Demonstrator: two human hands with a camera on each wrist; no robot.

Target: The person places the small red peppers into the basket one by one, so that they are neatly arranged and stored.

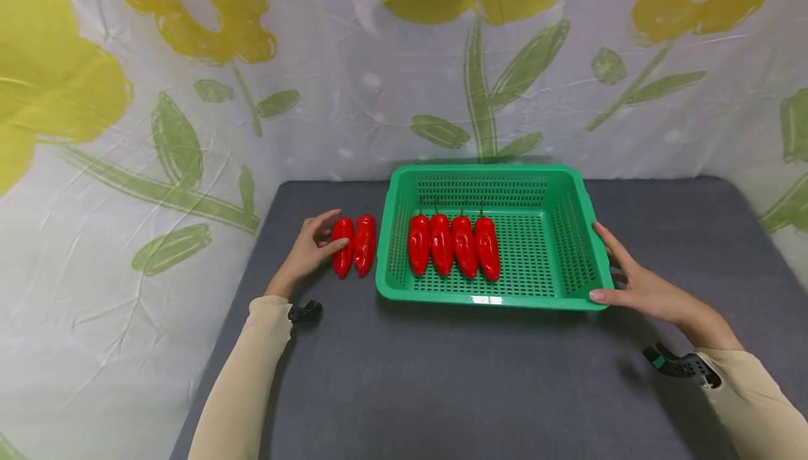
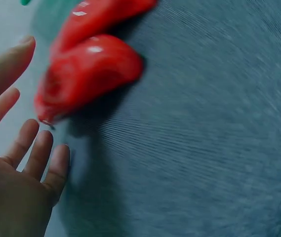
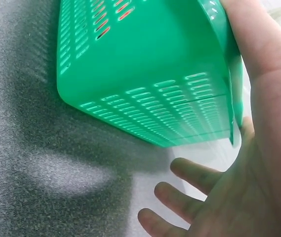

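Two red peppers lie side by side on the dark cloth at the left: an outer pepper (image 1: 342, 248) and an inner pepper (image 1: 365, 244). My left hand (image 1: 311, 249) is at the outer one, its thumb across it in the head view. In the left wrist view the fingers of that hand (image 2: 21, 182) are spread, with a gap between them and the peppers (image 2: 91, 74). Several more red peppers (image 1: 440, 244) stand in a row inside a green plastic basket (image 1: 486, 302). Against the basket's right front corner rests my right hand (image 1: 640, 292), thumb and forefinger touching the rim.
Dark grey cloth (image 1: 442, 383) covers the table. A flower-printed sheet (image 1: 341, 95) hangs behind and along the sides. The basket has slotted walls (image 3: 155, 98) and a raised rim. Its right part shows bare slotted floor (image 1: 520, 249).
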